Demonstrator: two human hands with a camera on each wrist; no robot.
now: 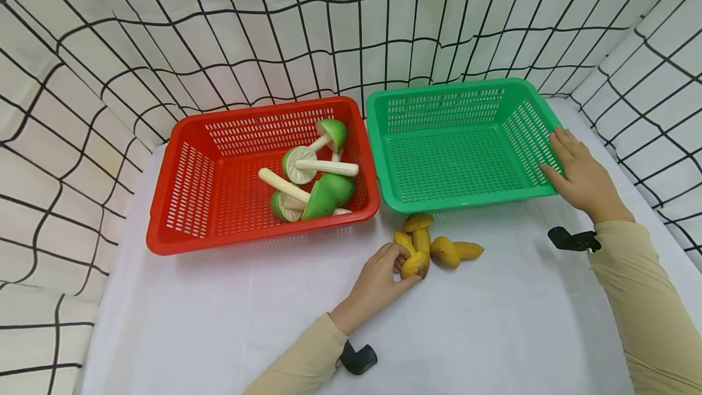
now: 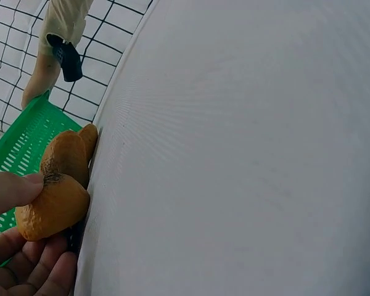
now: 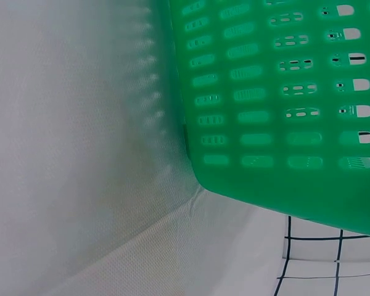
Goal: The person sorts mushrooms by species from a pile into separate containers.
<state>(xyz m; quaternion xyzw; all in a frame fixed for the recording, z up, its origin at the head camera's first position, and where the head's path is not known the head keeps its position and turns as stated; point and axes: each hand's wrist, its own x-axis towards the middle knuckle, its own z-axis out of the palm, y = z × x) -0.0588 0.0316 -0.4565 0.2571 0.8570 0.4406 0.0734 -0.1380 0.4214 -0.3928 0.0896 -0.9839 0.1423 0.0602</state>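
Observation:
My left hand [image 1: 378,282] pinches a yellow toy mushroom [image 1: 415,265] on the white table, in front of the green basket. In the left wrist view, the thumb presses the top of that mushroom's brown-marked cap [image 2: 55,209], with curled fingers below it. More yellow mushrooms lie close by: one with its cap [image 1: 418,221] near the basket's front wall, another [image 1: 455,252] just right of the hand. My right hand [image 1: 584,172] rests on the right rim of the green basket [image 1: 466,206], fingers fairly straight; the right wrist view shows only the basket's side [image 3: 265,179].
Left of the green basket stands a red basket [image 1: 263,239], with several green-capped toy mushrooms [image 1: 329,194] heaped at its right end. Behind both baskets and along the sides rises a black wire grid [image 1: 359,23] in front of white cloth.

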